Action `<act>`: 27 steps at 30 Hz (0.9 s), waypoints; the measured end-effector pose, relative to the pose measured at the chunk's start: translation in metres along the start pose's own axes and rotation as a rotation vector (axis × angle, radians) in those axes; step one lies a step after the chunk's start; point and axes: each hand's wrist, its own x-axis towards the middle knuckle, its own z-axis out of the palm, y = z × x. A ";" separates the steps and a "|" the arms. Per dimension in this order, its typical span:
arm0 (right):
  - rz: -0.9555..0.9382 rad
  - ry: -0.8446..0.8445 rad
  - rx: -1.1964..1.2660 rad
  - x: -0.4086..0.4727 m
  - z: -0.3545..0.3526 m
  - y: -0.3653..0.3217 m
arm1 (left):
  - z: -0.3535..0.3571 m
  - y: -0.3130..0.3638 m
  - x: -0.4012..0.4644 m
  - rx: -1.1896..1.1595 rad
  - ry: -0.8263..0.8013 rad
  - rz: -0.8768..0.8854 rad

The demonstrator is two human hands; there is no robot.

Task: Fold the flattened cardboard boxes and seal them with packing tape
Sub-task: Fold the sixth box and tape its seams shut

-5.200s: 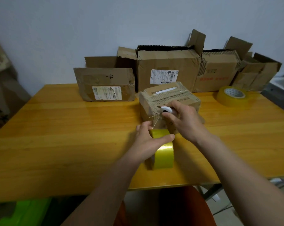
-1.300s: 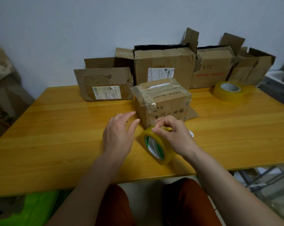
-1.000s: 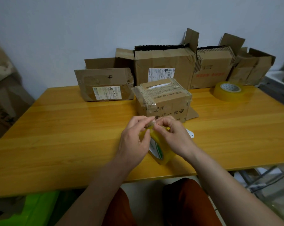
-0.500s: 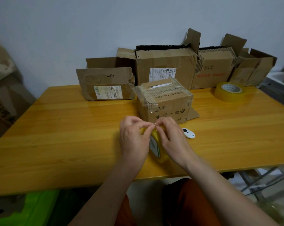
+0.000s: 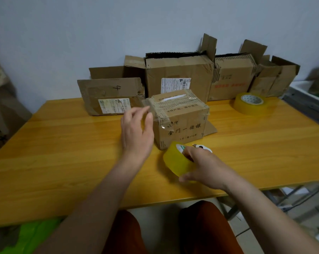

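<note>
The right hand (image 5: 203, 166) grasps the tape roll (image 5: 177, 162) near the front edge of the table (image 5: 63, 153), thumb under the roll and fingers over its top into the core. The left hand (image 5: 136, 131) is raised up and to the left of it, just beside the left side of the small box (image 5: 180, 120); thumb and fingers look pinched, prob. on the free end of the tape, but the strip is transparent and I cannot tell for sure. The box stands just beyond the right hand, top already taped, w/ one flap (image 5: 210, 129) lying flat at its right base. Behind the right-hand fingers lies a small white cutter (image 5: 202, 148). Farther away from the hands, a second roll (image 5: 251, 103) sits near the boxes at the wall (image 5: 178, 77). Risks, as I judge: the thin strip can twist and stick to itself or to the fingers if tension drops; it can land crooked on the box side; a hard pull can slide the light box, since no hand holds it. Vs. half a sec ago: both hands were together picking at the roll; now the left one has moved away toward the box and the right one has tilted the roll lower.
</note>
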 end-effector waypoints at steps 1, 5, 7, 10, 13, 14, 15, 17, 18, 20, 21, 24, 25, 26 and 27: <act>0.013 0.028 -0.163 -0.001 -0.001 0.003 | 0.001 -0.001 0.015 0.053 -0.035 0.064; 0.017 -0.030 -0.386 -0.003 0.001 0.021 | 0.023 -0.007 0.073 0.280 -0.347 0.087; 0.063 -0.089 -0.312 -0.002 -0.003 0.025 | 0.034 -0.013 0.093 0.365 -0.514 0.056; 0.109 -0.066 -0.183 -0.001 -0.012 0.028 | 0.044 -0.022 0.112 0.425 -0.675 0.039; 0.054 0.191 0.061 0.002 -0.015 0.026 | 0.048 -0.029 0.122 0.400 -0.729 0.026; 0.029 0.300 0.157 0.006 -0.015 0.025 | 0.047 -0.030 0.122 0.380 -0.723 0.013; 0.004 0.385 0.267 0.011 -0.015 0.021 | 0.047 -0.031 0.122 0.375 -0.711 0.000; -0.043 0.452 0.490 0.025 -0.018 0.011 | 0.043 -0.030 0.117 0.441 -0.665 0.003; -0.055 0.458 0.564 0.032 -0.022 0.005 | 0.040 -0.029 0.113 0.491 -0.635 0.014; -0.056 0.467 0.579 0.049 -0.031 -0.004 | 0.029 -0.027 0.101 0.545 -0.579 0.026; -0.051 0.466 0.558 0.056 -0.036 -0.007 | 0.022 -0.027 0.094 0.554 -0.561 0.026; -0.031 0.347 0.574 0.076 -0.054 -0.012 | -0.008 -0.032 0.073 0.636 -0.526 0.031; -0.033 0.287 0.570 0.081 -0.061 -0.014 | -0.017 -0.033 0.069 0.681 -0.511 0.030; -0.037 0.246 0.551 0.085 -0.067 -0.017 | -0.024 -0.034 0.066 0.718 -0.486 0.024; -0.039 0.224 0.535 0.090 -0.073 -0.022 | -0.028 -0.035 0.065 0.731 -0.445 0.017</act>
